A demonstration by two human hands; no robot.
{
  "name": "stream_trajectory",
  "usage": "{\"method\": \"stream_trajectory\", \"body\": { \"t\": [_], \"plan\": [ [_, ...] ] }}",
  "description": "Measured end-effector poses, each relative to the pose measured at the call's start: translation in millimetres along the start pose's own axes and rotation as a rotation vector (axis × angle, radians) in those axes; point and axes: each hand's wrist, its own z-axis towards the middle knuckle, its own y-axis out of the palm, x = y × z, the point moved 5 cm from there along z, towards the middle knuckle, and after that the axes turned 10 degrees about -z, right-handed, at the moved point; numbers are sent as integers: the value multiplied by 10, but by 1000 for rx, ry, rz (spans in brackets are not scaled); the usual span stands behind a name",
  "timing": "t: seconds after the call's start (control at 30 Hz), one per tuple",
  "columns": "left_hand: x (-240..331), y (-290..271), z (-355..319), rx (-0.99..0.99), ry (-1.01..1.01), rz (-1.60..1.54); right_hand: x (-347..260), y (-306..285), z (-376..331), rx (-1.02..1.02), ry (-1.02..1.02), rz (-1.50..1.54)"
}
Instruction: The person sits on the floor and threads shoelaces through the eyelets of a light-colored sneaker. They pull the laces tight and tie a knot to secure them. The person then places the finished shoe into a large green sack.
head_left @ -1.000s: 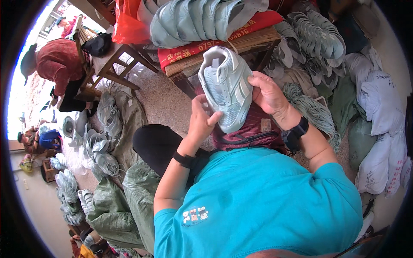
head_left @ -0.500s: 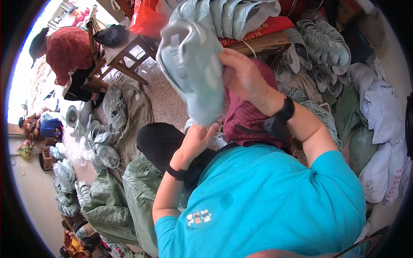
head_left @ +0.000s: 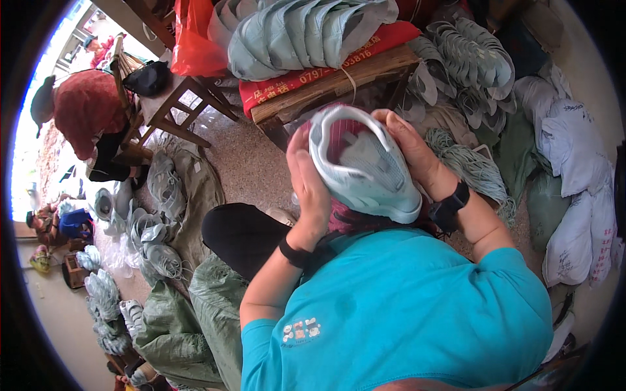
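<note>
Over my lap I hold a pale blue-grey shoe upper (head_left: 385, 199) between both hands, its foot opening facing up and a white edge running round the collar. My left hand (head_left: 309, 179) is pressed along its left side. On the other side my right hand (head_left: 415, 151) grips the rim near the far end, thumb and fingers bent. Parts of the fingers are hidden by the upper. Beyond it, a row of nested, similar uppers (head_left: 297, 39) lies on a red sheet (head_left: 274, 92) atop a wooden bench (head_left: 339, 88).
Hanging bundles of pieces (head_left: 479, 62), pale cords (head_left: 456, 159) and white sacks (head_left: 580, 156) crowd the right. Toward the left are a wooden stool (head_left: 179, 107), loose uppers on the floor (head_left: 163, 189) and green woven sacks (head_left: 173, 319). A person in red (head_left: 88, 107) sits at far left.
The upper has come down and nearer my lap, and has turned so its opening faces up. My left hand has moved from its lower end up to its side. My view has shifted slightly.
</note>
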Motion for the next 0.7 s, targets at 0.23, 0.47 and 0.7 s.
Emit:
{"method": "stream_trajectory", "body": {
  "t": [0.23, 0.47, 0.7],
  "plan": [
    [-326, -199, 656, 61, -100, -1, 148, -196, 627, 316, -164, 35],
    [-209, 91, 356, -316, 141, 472, 120, -426, 729, 268, 75, -386],
    [-276, 243, 169, -408, 197, 594, 11, -168, 594, 139, -662, -1252]
  ]
}}
